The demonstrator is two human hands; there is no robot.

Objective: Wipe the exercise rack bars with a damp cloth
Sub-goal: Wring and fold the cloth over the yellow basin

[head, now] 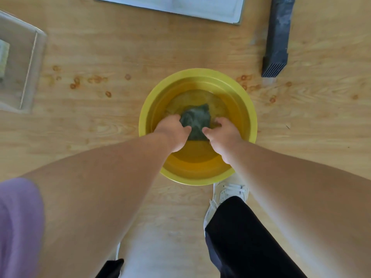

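Here, both hands hold a cloth [195, 122] in a basin [250, 117] of water.
The left hand [174, 128] grips the cloth's 9 o'clock edge, the right hand [221, 131] its 3 o'clock edge, fingers curled round it. The yellow basin sits on a wood floor [120, 57]; a dark bar [278, 37] lies at 1 o'clock, a white shoe [226, 194] at 6 o'clock.

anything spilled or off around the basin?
No spill visible. Odd bit: rusty ring-shaped stains dot the wood floor on both sides of the yellow basin. Both hands, left and right, grip the cloth.
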